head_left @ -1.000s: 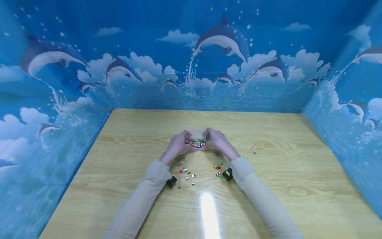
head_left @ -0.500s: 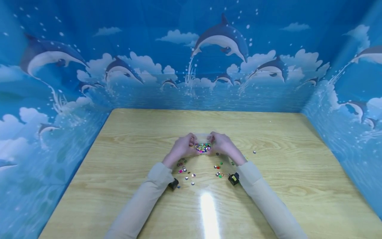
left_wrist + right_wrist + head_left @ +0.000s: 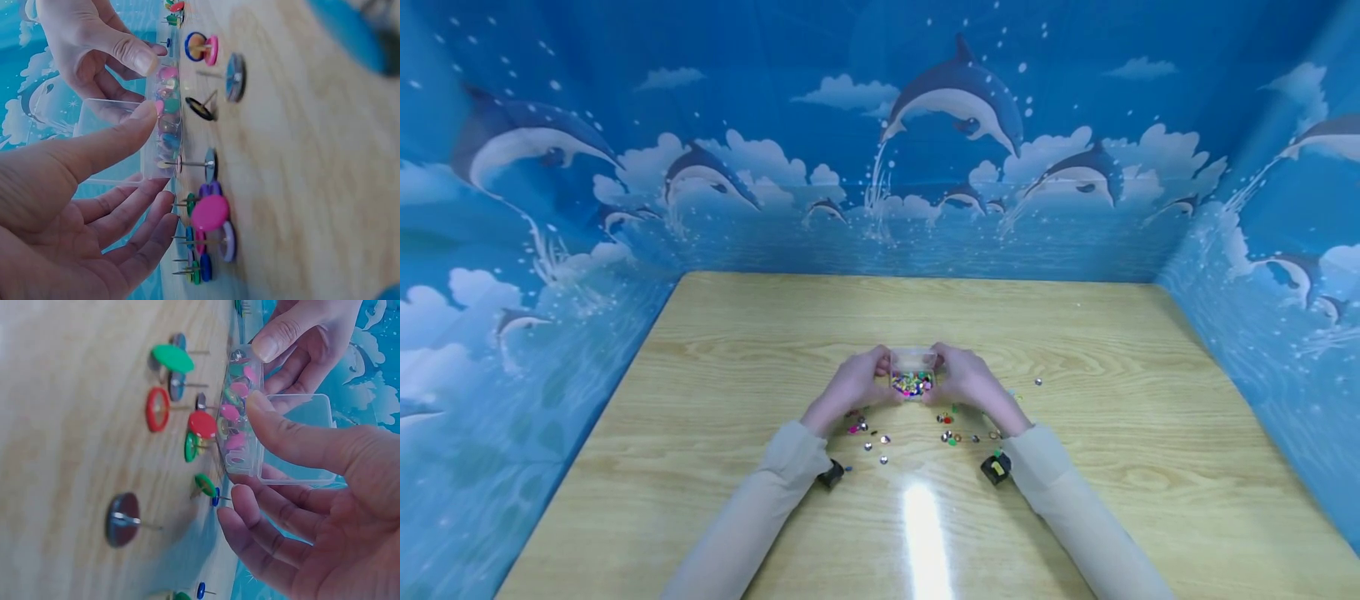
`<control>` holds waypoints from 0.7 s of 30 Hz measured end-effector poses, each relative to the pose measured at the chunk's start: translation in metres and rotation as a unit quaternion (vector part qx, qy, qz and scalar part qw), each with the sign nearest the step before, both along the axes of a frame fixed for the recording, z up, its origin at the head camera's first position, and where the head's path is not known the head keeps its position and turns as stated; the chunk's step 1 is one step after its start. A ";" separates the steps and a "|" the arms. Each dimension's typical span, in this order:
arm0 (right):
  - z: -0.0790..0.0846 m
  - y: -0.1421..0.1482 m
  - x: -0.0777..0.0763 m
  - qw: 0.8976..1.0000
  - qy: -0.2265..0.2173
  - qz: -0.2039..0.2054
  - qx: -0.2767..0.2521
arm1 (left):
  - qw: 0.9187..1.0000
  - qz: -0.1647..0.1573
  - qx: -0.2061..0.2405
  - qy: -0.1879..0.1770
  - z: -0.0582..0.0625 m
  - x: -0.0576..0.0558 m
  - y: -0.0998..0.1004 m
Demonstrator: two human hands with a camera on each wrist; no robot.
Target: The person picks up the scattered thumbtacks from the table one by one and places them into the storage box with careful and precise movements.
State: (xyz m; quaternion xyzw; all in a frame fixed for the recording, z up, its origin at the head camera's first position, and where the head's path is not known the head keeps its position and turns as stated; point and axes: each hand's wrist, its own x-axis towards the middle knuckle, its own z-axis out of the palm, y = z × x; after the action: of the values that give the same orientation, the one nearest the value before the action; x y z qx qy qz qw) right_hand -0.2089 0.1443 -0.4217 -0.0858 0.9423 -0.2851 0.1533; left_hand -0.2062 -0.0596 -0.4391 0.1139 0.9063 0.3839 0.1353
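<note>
A small clear plastic box, its hinged lid [image 3: 913, 359] raised at the back, is held between both hands over the middle of the table. Inside it lie many coloured thumbtacks [image 3: 913, 384]. My left hand [image 3: 855, 383] grips the left end, thumb on the front wall. At the right end my right hand [image 3: 966, 379] grips likewise; in the right wrist view its thumb [image 3: 294, 434] presses the front and its fingers [image 3: 275, 519] reach below and behind. Loose tacks, among them a pink one [image 3: 210, 212] and a red one [image 3: 202, 424], lie close to the hands.
More scattered tacks [image 3: 883, 460] lie on the wooden table [image 3: 760, 317] nearer the body, and a lone tack [image 3: 1038, 382] lies farther right. Dark wrist cameras [image 3: 996, 467] hang below the sleeves. Dolphin-printed blue cloth [image 3: 850, 242] walls the back and sides.
Both hands have brought the open box nearer the body and slightly to the right. They keep hold of it throughout. The loose tacks stay where they were.
</note>
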 end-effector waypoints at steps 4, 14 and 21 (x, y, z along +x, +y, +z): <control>-0.002 0.000 0.006 1.000 0.006 0.005 -0.006 | 1.000 -0.003 0.012 0.003 0.000 0.006 -0.002; -0.006 0.000 0.018 1.000 0.017 0.008 -0.008 | 1.000 -0.023 0.011 0.003 -0.004 0.015 -0.007; -0.007 0.002 0.025 1.000 0.024 0.014 -0.002 | 0.999 -0.037 0.020 -0.001 -0.004 0.021 -0.007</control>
State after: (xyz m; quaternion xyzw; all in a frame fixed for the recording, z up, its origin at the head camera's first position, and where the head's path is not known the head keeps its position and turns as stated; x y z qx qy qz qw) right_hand -0.1840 0.1465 -0.4283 -0.1063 0.9436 -0.2830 0.1348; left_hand -0.1854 -0.0667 -0.4427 0.1495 0.8935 0.3967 0.1480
